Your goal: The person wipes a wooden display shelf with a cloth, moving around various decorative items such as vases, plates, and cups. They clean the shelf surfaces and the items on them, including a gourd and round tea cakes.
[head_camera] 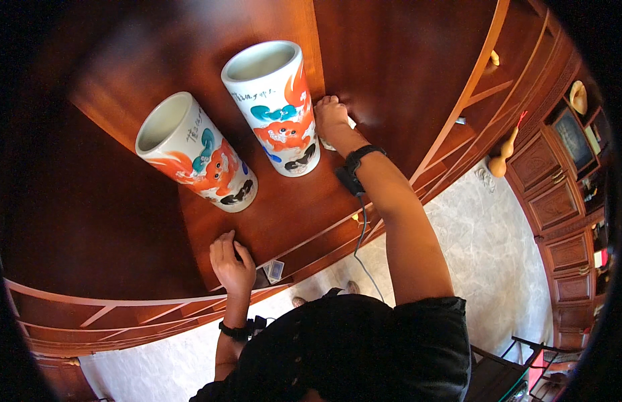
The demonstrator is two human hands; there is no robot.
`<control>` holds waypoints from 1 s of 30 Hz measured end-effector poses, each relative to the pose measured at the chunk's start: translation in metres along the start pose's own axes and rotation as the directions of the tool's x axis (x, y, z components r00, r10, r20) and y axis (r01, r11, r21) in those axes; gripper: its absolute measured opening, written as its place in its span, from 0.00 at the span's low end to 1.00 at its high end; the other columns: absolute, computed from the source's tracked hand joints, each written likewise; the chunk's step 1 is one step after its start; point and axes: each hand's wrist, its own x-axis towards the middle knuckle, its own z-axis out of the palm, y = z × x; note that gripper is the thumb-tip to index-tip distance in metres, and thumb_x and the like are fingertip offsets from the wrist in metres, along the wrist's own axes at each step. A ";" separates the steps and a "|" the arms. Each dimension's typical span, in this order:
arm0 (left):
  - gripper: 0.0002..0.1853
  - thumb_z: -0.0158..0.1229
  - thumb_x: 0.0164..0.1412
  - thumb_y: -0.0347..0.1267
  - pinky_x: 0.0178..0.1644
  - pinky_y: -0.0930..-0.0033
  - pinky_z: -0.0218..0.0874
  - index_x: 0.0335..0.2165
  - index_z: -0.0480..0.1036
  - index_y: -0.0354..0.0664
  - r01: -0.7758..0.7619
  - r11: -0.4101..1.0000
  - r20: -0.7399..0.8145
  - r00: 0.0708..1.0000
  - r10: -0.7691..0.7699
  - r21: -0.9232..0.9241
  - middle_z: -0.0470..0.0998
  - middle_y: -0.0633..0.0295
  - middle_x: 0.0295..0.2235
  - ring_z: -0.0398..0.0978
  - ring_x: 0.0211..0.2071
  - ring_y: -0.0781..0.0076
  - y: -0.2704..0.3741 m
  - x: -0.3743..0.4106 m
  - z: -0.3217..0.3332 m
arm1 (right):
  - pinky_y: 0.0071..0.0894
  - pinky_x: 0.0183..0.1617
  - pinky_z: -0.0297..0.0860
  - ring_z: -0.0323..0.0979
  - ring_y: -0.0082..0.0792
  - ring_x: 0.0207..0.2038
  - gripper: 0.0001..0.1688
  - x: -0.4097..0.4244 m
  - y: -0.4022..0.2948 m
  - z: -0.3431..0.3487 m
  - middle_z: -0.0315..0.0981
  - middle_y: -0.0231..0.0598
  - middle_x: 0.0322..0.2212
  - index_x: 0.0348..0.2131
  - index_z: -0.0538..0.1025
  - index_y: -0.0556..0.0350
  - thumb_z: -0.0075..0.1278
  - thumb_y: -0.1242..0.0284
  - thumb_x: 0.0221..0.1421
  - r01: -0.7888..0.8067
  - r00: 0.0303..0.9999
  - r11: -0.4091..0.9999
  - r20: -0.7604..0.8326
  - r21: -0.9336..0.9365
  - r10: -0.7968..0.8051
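Two tall cylindrical porcelain vases stand in a reddish-brown wooden shelf compartment (pixel 271 211). Both the left vase (pixel 200 156) and the right vase (pixel 276 110) are white with orange, teal and black lion figures, and bear writing. Close against the right vase's right side, my right hand (pixel 332 118) presses a pale cloth (pixel 352 122) to the wood; most of the cloth is hidden beneath it. My left hand (pixel 233 261) rests near the compartment's front edge, below the left vase, fingers slightly bent and holding nothing.
A cable (pixel 360 251) hangs from the right wrist strap (pixel 363 161). Inside a lower compartment lie cards (pixel 275 271). A gourd (pixel 504 153) stands by carved wooden cabinets (pixel 537 166) on the right. A black-framed rack (pixel 522 357) is at lower right, above the marble-look floor (pixel 492 241).
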 end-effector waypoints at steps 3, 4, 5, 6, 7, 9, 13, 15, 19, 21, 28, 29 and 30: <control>0.12 0.52 0.59 0.23 0.48 0.53 0.63 0.41 0.75 0.30 0.011 1.000 0.006 1.000 -0.011 -0.002 0.76 0.46 0.38 0.73 0.40 0.48 -0.002 -0.001 0.000 | 0.40 0.52 0.73 0.67 0.45 0.55 0.28 -0.024 0.004 -0.002 0.69 0.47 0.54 0.53 0.73 0.61 0.49 0.61 0.58 0.007 1.000 1.000 -0.026 0.024 -0.006; 0.12 0.52 0.59 0.23 0.48 0.53 0.63 0.41 0.75 0.31 0.002 1.000 0.005 1.000 -0.002 0.006 0.76 0.47 0.39 0.73 0.41 0.48 -0.003 -0.002 0.000 | 0.40 0.52 0.72 0.67 0.45 0.54 0.29 -0.034 0.008 -0.001 0.69 0.46 0.53 0.53 0.73 0.62 0.49 0.62 0.58 0.015 0.999 1.000 -0.040 0.026 -0.014; 0.12 0.52 0.59 0.23 0.48 0.53 0.63 0.41 0.75 0.31 0.001 1.000 0.004 1.000 -0.001 0.000 0.76 0.47 0.39 0.73 0.41 0.48 -0.003 -0.002 0.001 | 0.40 0.51 0.72 0.68 0.45 0.54 0.29 -0.043 0.011 0.001 0.69 0.46 0.53 0.53 0.72 0.63 0.48 0.62 0.58 0.021 0.998 0.999 -0.054 0.028 -0.020; 0.12 0.52 0.59 0.23 0.48 0.53 0.63 0.41 0.75 0.31 0.001 1.000 0.003 1.000 -0.001 -0.004 0.76 0.47 0.39 0.73 0.41 0.48 -0.003 -0.002 0.001 | 0.40 0.52 0.72 0.67 0.45 0.54 0.30 -0.052 0.012 0.002 0.69 0.46 0.53 0.54 0.71 0.64 0.47 0.62 0.59 -0.009 0.998 1.000 -0.058 0.026 0.011; 0.12 0.52 0.59 0.23 0.48 0.53 0.63 0.41 0.75 0.31 -0.001 1.000 0.002 1.000 0.001 -0.009 0.76 0.47 0.40 0.73 0.41 0.47 -0.002 -0.002 0.001 | 0.39 0.52 0.71 0.67 0.45 0.54 0.30 -0.061 0.013 0.003 0.69 0.46 0.53 0.55 0.70 0.65 0.47 0.62 0.59 -0.041 0.997 0.999 -0.062 0.025 0.043; 0.13 0.52 0.59 0.23 0.48 0.53 0.62 0.42 0.75 0.32 -0.016 1.000 0.002 1.000 0.016 -0.015 0.76 0.47 0.41 0.72 0.42 0.47 -0.002 -0.001 0.000 | 0.38 0.53 0.70 0.66 0.45 0.55 0.31 -0.081 0.014 0.004 0.68 0.46 0.53 0.57 0.68 0.66 0.45 0.62 0.61 -0.108 0.992 0.994 -0.071 0.019 0.109; 0.13 0.52 0.59 0.23 0.49 0.52 0.62 0.43 0.75 0.32 -0.021 1.000 -0.008 1.000 0.021 -0.019 0.76 0.47 0.42 0.72 0.43 0.46 -0.006 -0.004 0.000 | 0.41 0.51 0.72 0.68 0.48 0.54 0.34 -0.133 0.020 -0.004 0.69 0.50 0.53 0.56 0.68 0.68 0.48 0.64 0.55 -0.113 0.987 0.993 -0.113 0.028 0.115; 0.14 0.52 0.59 0.23 0.50 0.52 0.62 0.43 0.75 0.32 -0.025 0.999 -0.019 1.000 0.024 -0.041 0.76 0.47 0.42 0.72 0.43 0.46 -0.008 -0.005 0.002 | 0.44 0.51 0.73 0.68 0.50 0.53 0.32 -0.165 0.027 -0.006 0.69 0.52 0.52 0.53 0.68 0.68 0.50 0.67 0.51 -0.108 0.977 0.988 -0.173 0.109 0.126; 0.14 0.52 0.59 0.22 0.51 0.53 0.62 0.44 0.75 0.32 -0.052 0.994 -0.051 0.998 0.047 -0.099 0.77 0.47 0.42 0.73 0.44 0.46 -0.009 -0.006 0.004 | 0.48 0.50 0.73 0.68 0.53 0.52 0.32 -0.238 0.045 -0.017 0.69 0.51 0.53 0.50 0.69 0.66 0.53 0.72 0.45 -0.069 0.942 0.970 -0.306 0.234 0.141; 0.14 0.52 0.59 0.22 0.51 0.53 0.62 0.44 0.75 0.32 -0.067 0.989 -0.054 0.997 0.060 -0.136 0.77 0.47 0.42 0.73 0.44 0.47 -0.003 -0.007 0.001 | 0.47 0.48 0.75 0.69 0.50 0.50 0.31 -0.274 0.055 -0.017 0.68 0.47 0.53 0.50 0.69 0.65 0.53 0.74 0.44 -0.056 0.928 0.966 -0.345 0.251 0.143; 0.15 0.52 0.58 0.20 0.48 0.54 0.66 0.45 0.75 0.32 -0.204 0.838 0.051 0.963 0.265 -0.507 0.78 0.47 0.42 0.75 0.43 0.48 0.056 -0.009 0.003 | 0.52 0.39 0.75 0.76 0.58 0.36 0.19 -0.372 0.088 -0.014 0.76 0.59 0.31 0.45 0.72 0.61 0.48 0.73 0.52 -0.203 0.965 0.816 -0.029 0.542 0.259; 0.15 0.52 0.58 0.20 0.47 0.55 0.67 0.45 0.75 0.32 -0.195 0.804 0.080 0.955 0.287 -0.561 0.78 0.47 0.42 0.75 0.43 0.48 0.067 -0.008 0.004 | 0.53 0.39 0.75 0.76 0.59 0.35 0.19 -0.376 0.092 -0.018 0.76 0.60 0.29 0.45 0.72 0.61 0.47 0.73 0.52 -0.216 0.965 0.776 0.008 0.592 0.263; 0.16 0.53 0.58 0.20 0.47 0.56 0.68 0.46 0.74 0.32 -0.204 0.751 0.119 0.928 0.352 -0.628 0.77 0.47 0.41 0.76 0.43 0.49 0.078 -0.003 0.006 | 0.55 0.40 0.74 0.76 0.64 0.32 0.19 -0.377 0.089 -0.030 0.76 0.64 0.30 0.46 0.71 0.62 0.44 0.75 0.54 -0.139 0.966 0.631 -0.036 0.763 0.256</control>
